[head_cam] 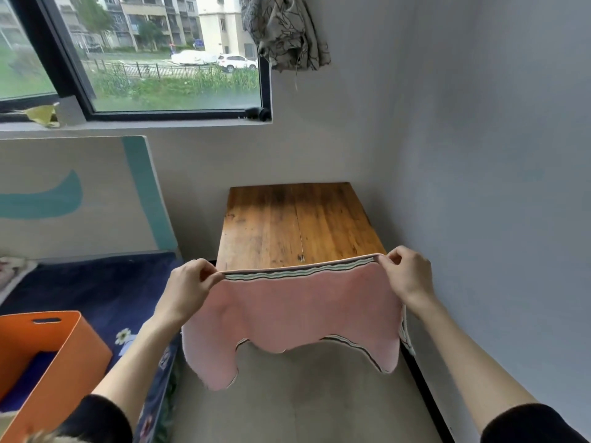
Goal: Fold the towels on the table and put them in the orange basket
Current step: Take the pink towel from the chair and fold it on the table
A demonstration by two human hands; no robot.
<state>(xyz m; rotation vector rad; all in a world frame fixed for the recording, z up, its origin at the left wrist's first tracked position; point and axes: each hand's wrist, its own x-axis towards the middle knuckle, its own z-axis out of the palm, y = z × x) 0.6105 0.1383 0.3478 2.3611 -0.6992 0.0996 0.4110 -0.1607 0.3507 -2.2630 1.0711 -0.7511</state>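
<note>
My left hand [187,287] and right hand [407,276] each pinch a top corner of the pink towel [297,311], hanging in the air before the table [294,222]. I judge folding barely begun; the basket [48,350] waits at my left.

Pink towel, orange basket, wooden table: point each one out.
pink towel [297,308], head view, middle of the hanging cloth.
orange basket [80,356], head view, outer side wall.
wooden table [294,225], head view, bare top.
</note>
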